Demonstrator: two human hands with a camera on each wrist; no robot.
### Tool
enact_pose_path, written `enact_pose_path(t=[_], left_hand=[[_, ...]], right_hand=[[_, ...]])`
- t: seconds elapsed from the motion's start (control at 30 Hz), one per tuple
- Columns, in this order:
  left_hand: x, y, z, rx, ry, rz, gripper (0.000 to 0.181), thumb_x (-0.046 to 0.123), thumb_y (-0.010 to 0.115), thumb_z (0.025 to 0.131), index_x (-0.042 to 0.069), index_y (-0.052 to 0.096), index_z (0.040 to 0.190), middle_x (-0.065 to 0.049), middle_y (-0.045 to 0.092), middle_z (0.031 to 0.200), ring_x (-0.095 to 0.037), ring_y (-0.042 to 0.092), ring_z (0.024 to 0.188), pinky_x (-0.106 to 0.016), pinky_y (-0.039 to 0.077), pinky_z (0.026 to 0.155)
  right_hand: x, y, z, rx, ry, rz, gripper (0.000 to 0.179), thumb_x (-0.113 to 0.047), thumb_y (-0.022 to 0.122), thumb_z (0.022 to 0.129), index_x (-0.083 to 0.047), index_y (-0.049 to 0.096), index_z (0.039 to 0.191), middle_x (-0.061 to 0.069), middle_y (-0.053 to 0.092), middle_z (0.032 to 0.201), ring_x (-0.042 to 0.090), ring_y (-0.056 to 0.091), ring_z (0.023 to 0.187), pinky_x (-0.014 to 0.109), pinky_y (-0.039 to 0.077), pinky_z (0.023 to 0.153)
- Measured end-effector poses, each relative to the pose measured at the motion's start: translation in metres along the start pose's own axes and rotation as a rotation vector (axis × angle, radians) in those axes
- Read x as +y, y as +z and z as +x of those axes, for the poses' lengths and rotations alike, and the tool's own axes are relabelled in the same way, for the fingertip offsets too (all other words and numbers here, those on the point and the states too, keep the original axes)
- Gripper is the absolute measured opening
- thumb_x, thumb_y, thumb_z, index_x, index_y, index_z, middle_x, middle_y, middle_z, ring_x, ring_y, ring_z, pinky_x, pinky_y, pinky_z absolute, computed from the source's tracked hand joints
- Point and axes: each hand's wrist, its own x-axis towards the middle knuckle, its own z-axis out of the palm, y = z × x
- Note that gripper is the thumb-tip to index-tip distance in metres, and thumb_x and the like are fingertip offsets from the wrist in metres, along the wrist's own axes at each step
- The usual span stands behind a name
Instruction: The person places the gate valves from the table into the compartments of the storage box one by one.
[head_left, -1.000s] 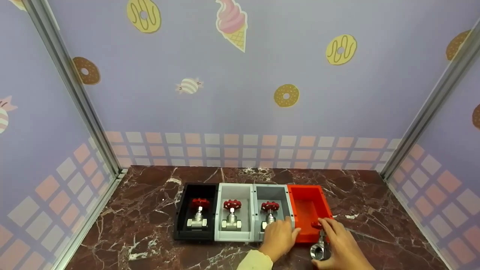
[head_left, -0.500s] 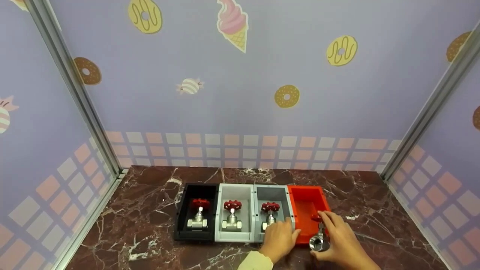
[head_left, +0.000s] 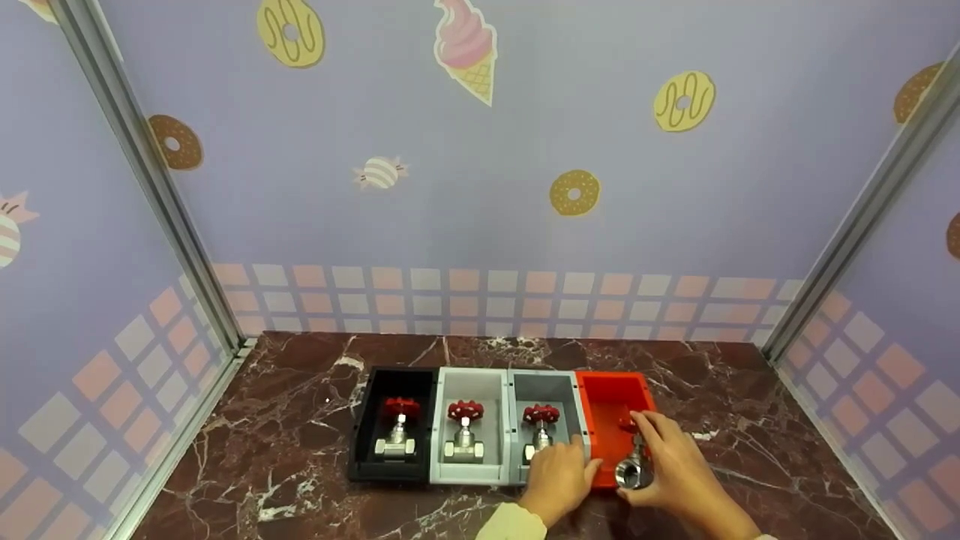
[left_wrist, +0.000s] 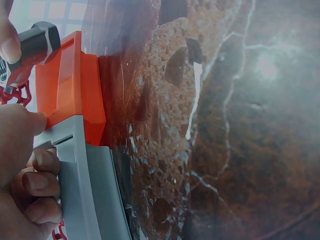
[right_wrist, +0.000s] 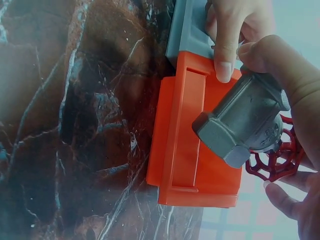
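My right hand (head_left: 679, 476) grips a steel globe valve (right_wrist: 242, 120) with a red handwheel (right_wrist: 274, 162), thumb at the body and fingers by the wheel. The valve is tilted over the front part of the red-orange bin (head_left: 606, 401), its threaded port facing me in the head view. My left hand (head_left: 556, 480) holds the edge where the blue-grey bin (head_left: 546, 382) meets the red-orange one. In the left wrist view its fingers (left_wrist: 42, 185) curl over the blue-grey side, the thumb lying toward the red-orange bin. It partly hides a similar valve (head_left: 541, 414) in the blue-grey bin.
A black bin (head_left: 381, 382) and a white bin (head_left: 471, 380) continue the row to the left, holding one red-wheeled valve (head_left: 395, 442) and another valve (head_left: 463, 446). The row stands on a dark red marble-patterned tabletop (head_left: 300, 420), with patterned panels (head_left: 465, 225) behind and at both sides.
My right hand has carried the valve forward and slightly left, from in front of the red-orange bin to over it. The left hand has stayed in place.
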Motion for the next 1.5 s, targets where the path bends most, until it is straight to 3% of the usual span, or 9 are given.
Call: enact_pose_path(t=[0.4, 0.73, 1.07, 1.5], left_hand=[[0.001, 0.001, -0.001, -0.025, -0.011, -0.014, 0.037, 0.052, 0.063, 0.087, 0.016, 0.064, 0.087, -0.004, 0.067, 0.068, -0.021, 0.061, 0.055, -0.032, 0.042, 0.048], [0.001, 0.003, -0.002, -0.037, -0.005, -0.003, 0.036, 0.052, 0.062, 0.088, 0.016, 0.063, 0.088, -0.003, 0.066, 0.067, -0.020, 0.061, 0.055, -0.032, 0.042, 0.048], [0.000, 0.003, 0.000, -0.040, 0.001, -0.007, 0.036, 0.051, 0.061, 0.088, 0.016, 0.063, 0.088, -0.003, 0.066, 0.066, -0.021, 0.061, 0.056, -0.033, 0.041, 0.048], [0.000, 0.004, 0.001, -0.092, -0.015, -0.012, 0.038, 0.054, 0.058, 0.089, 0.016, 0.064, 0.091, -0.003, 0.066, 0.068, -0.020, 0.061, 0.057, -0.032, 0.041, 0.049]], right_hand=[[0.002, 0.007, 0.008, -0.103, 0.070, 0.010, 0.109, -0.046, 0.092, 0.041, 0.001, 0.053, 0.132, 0.018, 0.056, 0.124, 0.036, 0.055, 0.111, 0.053, 0.048, 0.083], [0.008, 0.009, 0.015, -0.072, 0.096, 0.024, 0.110, -0.044, 0.093, 0.042, -0.001, 0.051, 0.134, 0.016, 0.055, 0.126, 0.033, 0.054, 0.114, 0.048, 0.045, 0.083], [0.012, 0.017, 0.023, -0.063, 0.142, 0.032, 0.112, -0.044, 0.092, 0.042, 0.002, 0.050, 0.135, 0.021, 0.054, 0.129, 0.036, 0.053, 0.116, 0.053, 0.045, 0.090], [0.015, 0.026, 0.037, -0.169, 0.163, -0.010, 0.112, -0.045, 0.090, 0.043, 0.002, 0.050, 0.136, 0.021, 0.054, 0.131, 0.037, 0.051, 0.121, 0.054, 0.042, 0.096]])
